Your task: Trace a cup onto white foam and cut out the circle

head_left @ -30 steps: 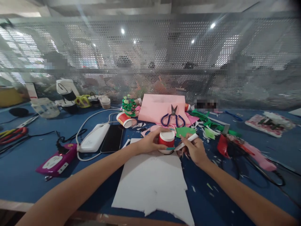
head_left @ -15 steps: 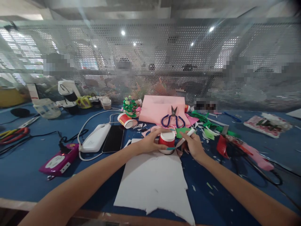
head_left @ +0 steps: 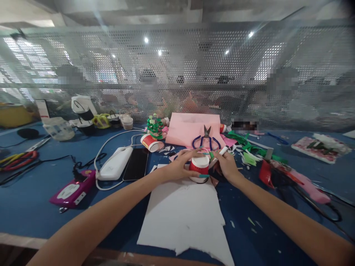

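Near the top edge of a torn white foam sheet [head_left: 185,218], a small red and white paper cup [head_left: 200,169] stands upside down. My left hand [head_left: 185,164] is closed around its side from the left, thumb and fingers gripping it. On the cup's right, my right hand [head_left: 227,166] pinches a white pen-like stick [head_left: 223,150], slanted down toward the cup's side. Its lower tip is mostly hidden, so I cannot tell whether it touches the cup. Blue-handled scissors [head_left: 206,137] lie behind on pink paper [head_left: 194,127].
To the left lie a black phone [head_left: 135,164], a white power bank [head_left: 115,163] and a purple socket [head_left: 73,189] with cables. A second red cup [head_left: 150,142] rests on its side. Green scraps [head_left: 250,158] and a pink glue gun [head_left: 307,186] are at right. A perforated metal screen [head_left: 177,66] stands behind.
My right hand has brought the white stick closer to the cup, more of it now hidden by the fingers. My left hand keeps its grip. The whole view has shifted slightly.
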The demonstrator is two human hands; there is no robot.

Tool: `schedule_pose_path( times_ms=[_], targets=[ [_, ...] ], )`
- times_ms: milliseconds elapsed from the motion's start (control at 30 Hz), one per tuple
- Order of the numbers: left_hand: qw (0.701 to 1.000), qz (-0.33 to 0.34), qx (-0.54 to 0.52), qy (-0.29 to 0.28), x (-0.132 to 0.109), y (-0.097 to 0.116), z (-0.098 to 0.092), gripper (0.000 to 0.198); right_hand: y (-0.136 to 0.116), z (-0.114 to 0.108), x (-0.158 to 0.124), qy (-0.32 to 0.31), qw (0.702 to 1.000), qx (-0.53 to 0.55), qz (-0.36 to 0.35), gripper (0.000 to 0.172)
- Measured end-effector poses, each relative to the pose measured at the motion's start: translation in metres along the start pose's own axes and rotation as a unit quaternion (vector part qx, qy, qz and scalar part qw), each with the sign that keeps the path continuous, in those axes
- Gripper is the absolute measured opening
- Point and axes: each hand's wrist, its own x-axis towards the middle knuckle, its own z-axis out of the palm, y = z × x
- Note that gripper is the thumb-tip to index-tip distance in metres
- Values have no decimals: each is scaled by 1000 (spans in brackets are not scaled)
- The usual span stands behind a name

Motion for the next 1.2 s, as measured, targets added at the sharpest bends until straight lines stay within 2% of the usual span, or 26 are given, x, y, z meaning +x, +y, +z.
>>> schedule_pose_path(
  times_ms=[367, 500, 700, 1033, 1200],
  targets=[
    [999, 1, 30, -11, 2, 2, -3, 66, -5, 11, 10, 0, 999, 14, 45, 25],
    [1000, 9, 26, -9, 2, -1, -2, 66, -8, 16, 13, -15, 998, 21, 51, 26],
    [1000, -12, 27, -5, 1, -9, 1, 69, -15, 24, 17, -32, 997, 37, 65, 24],
    [1000, -23, 19, -2, 1, -9, 1, 67, 2, 28, 32, -92, 990, 29, 103, 22],
    [1000, -4, 20, -6, 2, -5, -1, 65, 7, 34, 42, -144, 981, 18, 130, 30]
  ],
)
